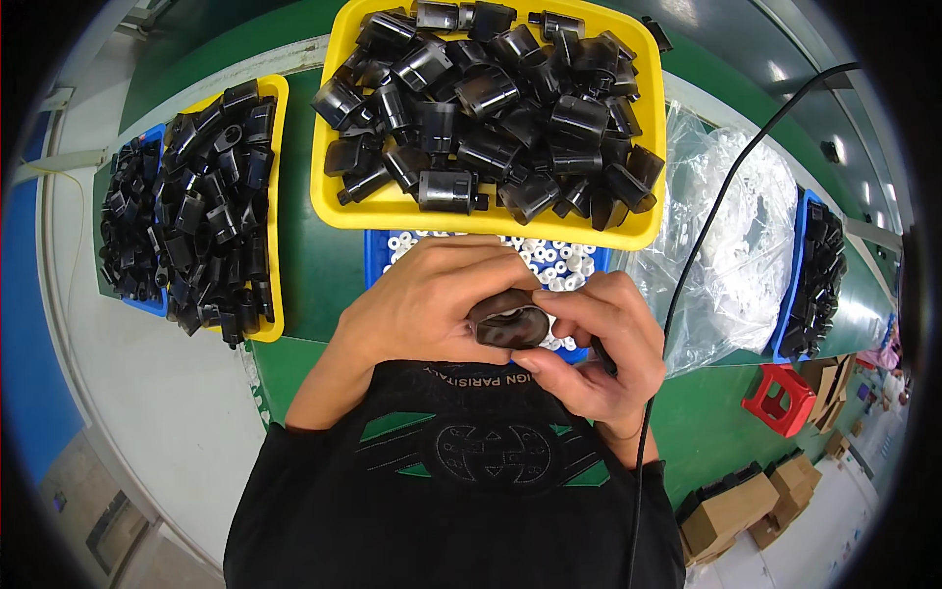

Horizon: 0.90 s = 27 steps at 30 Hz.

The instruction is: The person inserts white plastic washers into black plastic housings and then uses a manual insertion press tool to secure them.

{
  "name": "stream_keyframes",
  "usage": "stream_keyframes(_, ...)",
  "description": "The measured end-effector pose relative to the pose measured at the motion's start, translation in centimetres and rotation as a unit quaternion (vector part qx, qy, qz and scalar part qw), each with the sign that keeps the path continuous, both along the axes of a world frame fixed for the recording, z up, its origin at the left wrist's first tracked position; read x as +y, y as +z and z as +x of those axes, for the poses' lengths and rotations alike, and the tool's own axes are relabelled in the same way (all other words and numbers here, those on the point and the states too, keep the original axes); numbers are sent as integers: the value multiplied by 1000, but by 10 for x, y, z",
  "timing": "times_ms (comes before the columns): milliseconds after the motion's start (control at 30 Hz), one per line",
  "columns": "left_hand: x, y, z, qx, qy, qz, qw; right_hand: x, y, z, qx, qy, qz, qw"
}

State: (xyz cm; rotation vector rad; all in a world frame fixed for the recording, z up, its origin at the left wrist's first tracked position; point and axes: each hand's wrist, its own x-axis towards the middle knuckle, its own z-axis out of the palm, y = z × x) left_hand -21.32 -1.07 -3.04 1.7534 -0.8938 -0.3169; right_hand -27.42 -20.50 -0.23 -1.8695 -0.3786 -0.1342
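My left hand (432,299) is wrapped round a hollow black plastic housing (511,328), its open end facing up. Thumb and fingers of my right hand (613,344) pinch that housing's rim from the other side. Something dark (601,355) shows by the right palm, too hidden to name. Just beyond and partly under my hands is a blue tray (377,257) of small white rings (559,265). Inside the housing, a pale patch shows, which I cannot make out.
A yellow bin (321,187) heaped with black housings stands beyond the blue tray. Another yellow bin (278,196) and a blue bin hold more at left. Clear plastic bags (726,226), a black cable (694,236) and a blue bin (785,314) are right; a red stool (781,401) and cartons (731,512) lie beyond.
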Motion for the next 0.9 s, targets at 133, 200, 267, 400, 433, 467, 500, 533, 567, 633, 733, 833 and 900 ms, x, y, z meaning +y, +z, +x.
stream_keyframes(133, 2, 2, -1, 16, -8, -3, 1000, -9, 6, 4, -9, 21, 8, 1000)
stream_keyframes(200, -1, 1, -3, 0, 7, -8, 1000, -9, 10, 1, -11, 33, 37, 999)
stream_keyframes(267, -4, 0, -6, -15, 22, -12, 1000, -3, 13, -8, 10, -61, 235, 970)
stream_keyframes(400, -10, -2, -8, -64, 68, -28, 995, -7, 39, 6, -65, 37, 394, 916)
stream_keyframes(433, -12, -2, -8, -88, 84, -35, 992, -7, 46, 12, -83, 84, 410, 904)
stream_keyframes(467, -13, -1, -8, -88, 83, -37, 992, -8, 51, 14, -99, 130, 425, 890)
stream_keyframes(500, -15, 1, -9, -102, 92, -28, 990, -5, 53, 14, -100, 131, 426, 890)
stream_keyframes(533, -16, 3, -9, -115, 101, -20, 988, 1, 55, 12, -99, 126, 496, 853)
stream_keyframes(567, -18, 4, -9, -116, 101, -20, 988, 6, 57, 11, -98, 121, 562, 812)
stream_keyframes(633, -18, 6, -10, -121, 102, -28, 987, 15, 58, 10, -72, 93, 529, 840)
stream_keyframes(733, -18, 5, -11, -113, 100, -33, 988, 26, 50, 8, -34, 47, 479, 876)
stream_keyframes(833, -19, 3, -12, -125, 96, -39, 987, 31, 43, 5, -2, 22, 498, 867)
stream_keyframes(900, -19, 6, -12, -128, 91, -31, 987, 31, 43, 5, 0, 26, 484, 875)
